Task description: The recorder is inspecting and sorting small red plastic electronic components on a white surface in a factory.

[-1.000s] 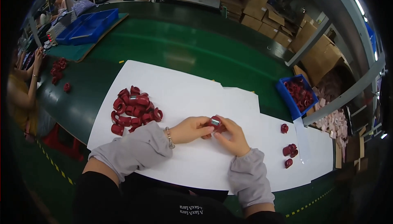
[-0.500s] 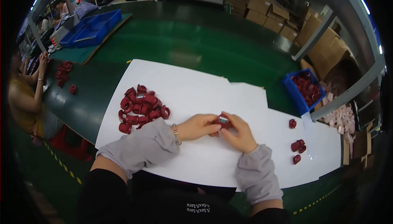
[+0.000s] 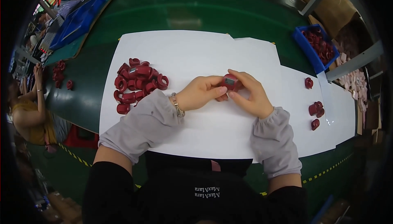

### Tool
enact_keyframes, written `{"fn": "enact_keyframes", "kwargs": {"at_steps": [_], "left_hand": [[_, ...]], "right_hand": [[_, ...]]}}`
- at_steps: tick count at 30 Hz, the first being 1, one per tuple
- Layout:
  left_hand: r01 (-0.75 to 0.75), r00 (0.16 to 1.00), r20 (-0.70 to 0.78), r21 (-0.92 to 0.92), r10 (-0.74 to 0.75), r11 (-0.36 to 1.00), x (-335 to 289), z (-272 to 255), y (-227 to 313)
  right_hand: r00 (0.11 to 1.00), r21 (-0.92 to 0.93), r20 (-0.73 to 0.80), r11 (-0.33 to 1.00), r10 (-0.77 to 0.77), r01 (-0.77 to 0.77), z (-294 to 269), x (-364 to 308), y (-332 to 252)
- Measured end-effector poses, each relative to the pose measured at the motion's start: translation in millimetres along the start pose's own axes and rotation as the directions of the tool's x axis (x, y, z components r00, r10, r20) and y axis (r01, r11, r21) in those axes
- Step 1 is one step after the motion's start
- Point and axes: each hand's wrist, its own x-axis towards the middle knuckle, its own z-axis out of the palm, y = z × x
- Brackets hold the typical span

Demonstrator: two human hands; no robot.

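Over the white paper, a dark red, ring-shaped piece with a small grey display window (image 3: 229,82) is held between both hands, its window facing up. My left hand (image 3: 202,92) pinches it from the left with thumb and fingers. From the right, my right hand (image 3: 252,94) grips the same piece, index finger along its top edge and thumb below. Left of my hands lies a heap of similar dark red pieces (image 3: 139,80). To the right, several more red pieces (image 3: 316,109) sit apart on the paper.
White paper sheets (image 3: 196,138) cover part of the green table (image 3: 172,15). A blue bin of red pieces (image 3: 314,48) stands at the far right, near a grey metal post (image 3: 360,62). At the left sits another person (image 3: 30,115), close to scattered red pieces (image 3: 58,74).
The view has tilted down and shifted, so the table appears higher in the picture. Both hands keep hold of the red piece, which looks slightly turned.
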Motion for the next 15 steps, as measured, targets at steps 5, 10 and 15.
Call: {"fn": "enact_keyframes", "kwargs": {"at_steps": [5,10,15], "left_hand": [[-0.03,0.999,0.018,-0.052,0.031,0.998,-2.3,3.0,-2.7],[-0.012,1.0,0.017,-0.021,0.012,1.0,-0.9,2.2,0.7],[-0.029,0.999,0.037,-0.019,0.03,0.999,2.4,-0.5,-4.8]], "right_hand": [[1.0,0.001,0.014,1.0,-0.012,0.012,1.9,-0.8,-4.4],[1.0,0.007,-0.015,1.0,0.01,-0.01,-1.4,-2.0,-2.0],[1.0,0.009,0.004,1.0,0.004,-0.004,-3.3,-0.4,-4.4]]}}
